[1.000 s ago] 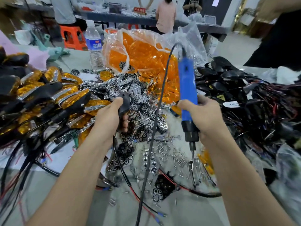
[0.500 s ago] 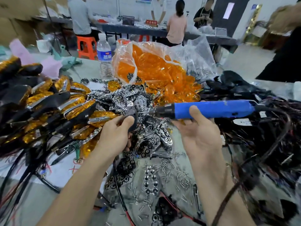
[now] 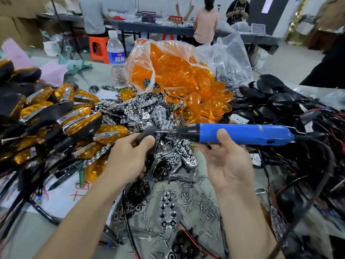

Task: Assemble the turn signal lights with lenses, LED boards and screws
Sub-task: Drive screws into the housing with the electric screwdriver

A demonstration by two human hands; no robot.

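Blue plastic, smooth and cylindrical, the screwdriver (image 3: 242,134) lies level across centre frame, its black chuck and thin steel bit pointing left into a matte black housing (image 3: 148,136). Palm up, the right hand (image 3: 227,161) cradles the barrel with its thumb pressed over it; the left hand (image 3: 128,157) grips the housing, thumb on top. Below them, small bright screws (image 3: 196,199) scatter on the grey table (image 3: 28,230). Chrome honeycomb reflectors (image 3: 149,113) heap behind. Glossy amber lenses (image 3: 177,71) spill from a crinkled clear bag (image 3: 229,58) at upper centre. Finished lights (image 3: 74,116) stack at left, wired black shells (image 3: 280,101) at right.
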